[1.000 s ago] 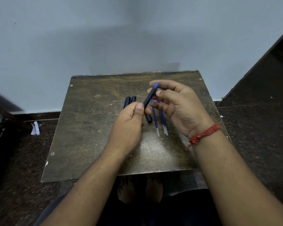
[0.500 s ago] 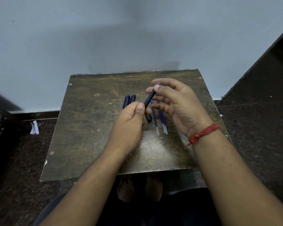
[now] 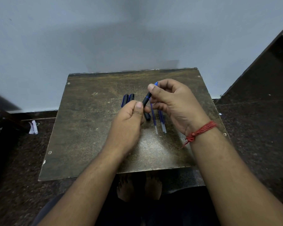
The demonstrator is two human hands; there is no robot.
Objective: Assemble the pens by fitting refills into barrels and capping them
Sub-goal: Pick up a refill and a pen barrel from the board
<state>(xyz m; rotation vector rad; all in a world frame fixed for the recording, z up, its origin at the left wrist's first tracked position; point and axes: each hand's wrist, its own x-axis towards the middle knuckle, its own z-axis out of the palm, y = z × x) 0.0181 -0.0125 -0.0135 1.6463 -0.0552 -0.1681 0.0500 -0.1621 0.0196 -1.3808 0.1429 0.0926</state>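
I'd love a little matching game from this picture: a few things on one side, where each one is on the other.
Things:
1. black pen barrel
2. loose refills
3. red thread
4. paper scrap

Places:
A. on the floor left of the table
B. round the right wrist
C. held between both hands
D. lying on the table under the right hand

Pairs: 1-C, 2-D, 3-B, 4-A

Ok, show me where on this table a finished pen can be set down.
Bare patches: the table left of the two caps, and the far strip along the wall. Crowded: the middle, where both hands hold the pen above the loose refills and a black piece.
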